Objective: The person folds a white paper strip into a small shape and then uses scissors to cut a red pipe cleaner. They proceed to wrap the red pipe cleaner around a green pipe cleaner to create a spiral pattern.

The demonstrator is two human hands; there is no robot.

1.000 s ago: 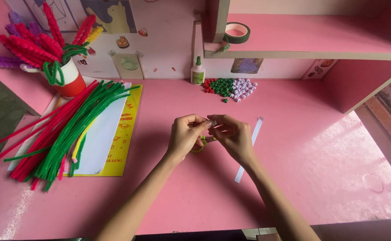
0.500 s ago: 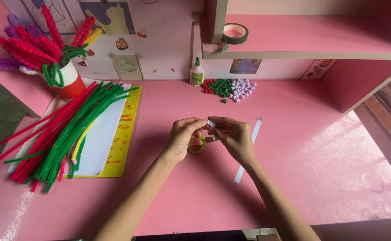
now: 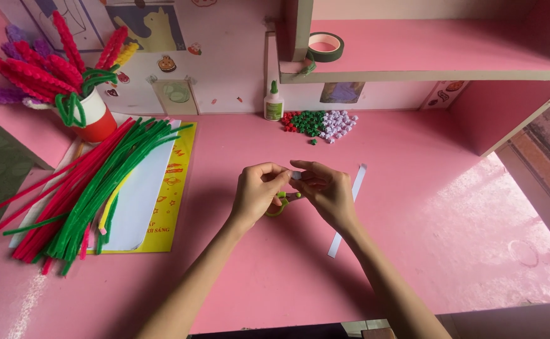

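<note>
Hands [image 3: 294, 191] on small folded paper piece [image 3: 296, 176]

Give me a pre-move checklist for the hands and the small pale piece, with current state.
1. Small pale paper piece pinched between both hands' fingertips: ok.
2. Left hand and right hand raised over the pink desk: ok.
3. Green-handled scissors lying under the hands, untouched: cannot tell.
4. Long white paper strip flat beside the right hand, apart from it: ok.
5. Small white glue bottle upright at the back: ok.
6. Pile of green, red and lilac folded stars undisturbed: ok.
</note>
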